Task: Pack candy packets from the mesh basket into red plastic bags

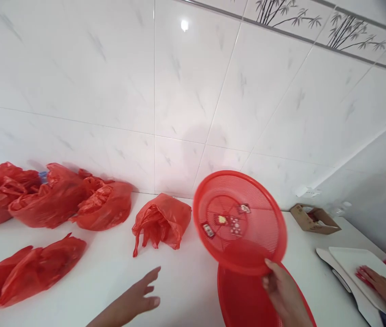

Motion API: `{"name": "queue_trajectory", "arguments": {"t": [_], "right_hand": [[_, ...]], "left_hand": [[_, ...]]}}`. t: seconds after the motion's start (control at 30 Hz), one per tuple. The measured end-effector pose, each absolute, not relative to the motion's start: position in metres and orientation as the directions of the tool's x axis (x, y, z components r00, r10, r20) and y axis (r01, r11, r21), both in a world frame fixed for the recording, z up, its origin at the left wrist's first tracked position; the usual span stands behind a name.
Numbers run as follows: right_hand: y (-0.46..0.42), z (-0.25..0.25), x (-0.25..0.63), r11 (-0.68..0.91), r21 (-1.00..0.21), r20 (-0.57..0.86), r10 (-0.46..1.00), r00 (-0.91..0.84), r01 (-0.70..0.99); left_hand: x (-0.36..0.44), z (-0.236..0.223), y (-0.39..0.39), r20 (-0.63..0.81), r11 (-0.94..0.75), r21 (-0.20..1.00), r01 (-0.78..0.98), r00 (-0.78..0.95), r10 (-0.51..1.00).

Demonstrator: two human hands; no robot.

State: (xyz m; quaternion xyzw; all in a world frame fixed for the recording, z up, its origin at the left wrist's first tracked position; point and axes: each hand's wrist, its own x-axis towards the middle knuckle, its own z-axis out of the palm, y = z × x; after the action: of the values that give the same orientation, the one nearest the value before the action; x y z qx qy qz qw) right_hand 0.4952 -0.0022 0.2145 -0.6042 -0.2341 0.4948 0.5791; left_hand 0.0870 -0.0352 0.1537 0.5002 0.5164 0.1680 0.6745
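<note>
My right hand [283,290] grips the near rim of a round red plastic mesh basket [262,209]. The basket is tilted up, its inside facing me. Several small wrapped packets [222,220] lie on its bottom. Beneath it, partly covered by the held basket and my hand, is a second red basket [247,299]. My left hand [138,293] is above the white table [182,281], fingers apart and holding nothing. Just beyond it sits a crumpled red plastic bag [175,215] with its mouth towards me.
Filled red plastic bags [106,204] line the wall at left, and more bags [43,268] lie nearer. At right are an open cardboard box [315,220] and a scale [342,277] with a white tray [344,256]. Another person's hand [376,281] rests there on something red.
</note>
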Motion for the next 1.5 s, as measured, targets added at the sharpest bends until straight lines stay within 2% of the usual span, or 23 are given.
{"name": "queue_trajectory", "arguments": {"t": [0.1, 0.2, 0.37, 0.5, 0.57, 0.63, 0.7, 0.77, 0.83, 1.07, 1.13, 1.2, 1.3, 1.4, 1.47, 1.5], "right_hand": [[-0.023, 0.220, 0.443, -0.332, -0.923, -0.369, 0.907, 0.206, -0.193], [-0.040, 0.212, 0.401, -0.347, -0.932, -0.355, 0.933, 0.067, -0.099], [-0.062, 0.187, 0.359, -0.454, -0.884, -0.454, 0.891, -0.023, -0.110], [-0.081, 0.163, 0.353, -0.498, -0.852, -0.502, 0.865, -0.019, -0.160], [-0.095, 0.145, 0.361, -0.586, -0.777, -0.611, 0.790, 0.052, -0.229], [-0.112, 0.123, 0.374, -0.689, -0.621, -0.766, 0.633, 0.106, -0.374], [-0.127, 0.100, 0.391, -0.705, -0.447, -0.870, 0.486, 0.084, -0.550], [-0.137, 0.082, 0.407, -0.662, -0.342, -0.905, 0.423, 0.045, -0.667], [-0.135, 0.072, 0.424, -0.604, -0.352, -0.894, 0.442, 0.066, -0.715], [-0.068, 0.087, 0.486, -0.438, -0.573, -0.774, 0.566, 0.282, -0.693], [-0.052, 0.101, 0.486, -0.425, -0.647, -0.729, 0.590, 0.348, -0.633], [-0.042, 0.117, 0.469, -0.443, -0.751, -0.644, 0.657, 0.392, -0.490], [-0.036, 0.139, 0.420, -0.448, -0.892, -0.435, 0.822, 0.368, -0.052], [-0.030, 0.144, 0.369, -0.360, -0.848, -0.380, 0.925, 0.026, 0.390], [-0.024, 0.135, 0.342, -0.194, -0.746, -0.415, 0.884, -0.217, 0.637], [-0.020, 0.127, 0.332, -0.142, -0.700, -0.440, 0.858, -0.267, 0.700]], "left_hand": [[0.093, 0.188, -0.036, -0.400, 0.477, 0.874, -0.094, 0.419, 0.815], [0.091, 0.208, -0.041, -0.430, 0.525, 0.786, -0.325, 0.321, 0.844], [0.073, 0.191, -0.061, -0.628, 0.587, 0.721, -0.368, 0.013, 0.778], [0.064, 0.166, -0.078, -0.659, 0.589, 0.700, -0.403, -0.047, 0.751], [0.062, 0.158, -0.082, -0.668, 0.592, 0.692, -0.413, -0.057, 0.742], [0.062, 0.150, -0.085, -0.694, 0.615, 0.674, -0.409, -0.064, 0.717], [0.062, 0.142, -0.085, -0.723, 0.644, 0.649, -0.406, -0.067, 0.687], [0.063, 0.134, -0.085, -0.735, 0.650, 0.634, -0.418, -0.065, 0.675], [0.065, 0.127, -0.085, -0.735, 0.644, 0.628, -0.436, -0.062, 0.675], [0.074, 0.110, -0.078, -0.705, 0.627, 0.616, -0.477, 0.021, 0.709], [0.078, 0.108, -0.074, -0.707, 0.638, 0.606, -0.475, 0.045, 0.705], [0.083, 0.106, -0.070, -0.707, 0.648, 0.605, -0.464, 0.062, 0.704], [0.090, 0.105, -0.065, -0.693, 0.648, 0.616, -0.448, 0.084, 0.716], [0.093, 0.106, -0.063, -0.671, 0.644, 0.618, -0.450, 0.126, 0.731], [0.093, 0.108, -0.064, -0.663, 0.646, 0.621, -0.444, 0.143, 0.735], [0.093, 0.109, -0.065, -0.661, 0.648, 0.628, -0.432, 0.143, 0.736]]}}
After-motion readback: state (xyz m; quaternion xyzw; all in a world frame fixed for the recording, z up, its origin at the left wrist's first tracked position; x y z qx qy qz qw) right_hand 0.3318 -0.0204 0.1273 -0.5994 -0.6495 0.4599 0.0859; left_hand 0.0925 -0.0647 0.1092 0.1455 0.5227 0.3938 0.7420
